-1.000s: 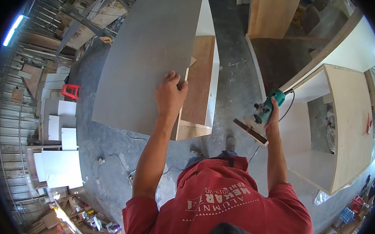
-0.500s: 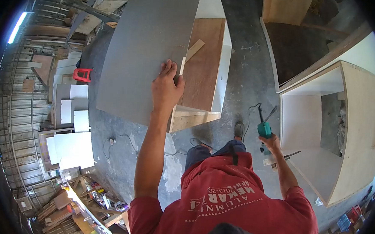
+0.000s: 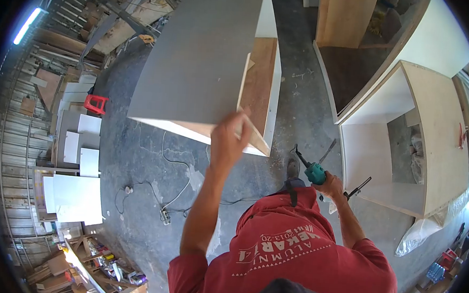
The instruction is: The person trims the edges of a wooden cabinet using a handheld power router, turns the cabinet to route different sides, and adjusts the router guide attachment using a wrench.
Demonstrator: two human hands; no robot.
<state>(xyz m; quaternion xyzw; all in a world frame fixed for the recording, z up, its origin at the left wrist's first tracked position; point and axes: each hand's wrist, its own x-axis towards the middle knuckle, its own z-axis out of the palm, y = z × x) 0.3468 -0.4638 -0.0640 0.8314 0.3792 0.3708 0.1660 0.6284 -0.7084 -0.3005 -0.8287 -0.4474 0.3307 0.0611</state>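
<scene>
I have the right hand [image 3: 330, 186] wrapped around the teal power tool [image 3: 315, 174], which sticks out past the fingers, apart from the grey-topped cabinet [image 3: 202, 58]. The left hand [image 3: 228, 143] is at that cabinet's near edge, by the lower end of the pale strip [image 3: 244, 82]; blur means I cannot tell whether it grips anything. My tool is between that cabinet and the open white-lined box [image 3: 365, 154].

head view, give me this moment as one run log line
left hand: at near edge of grey-topped cabinet, blurred, grip unclear | right hand: gripping green power tool | red stool: left of cabinet
</scene>
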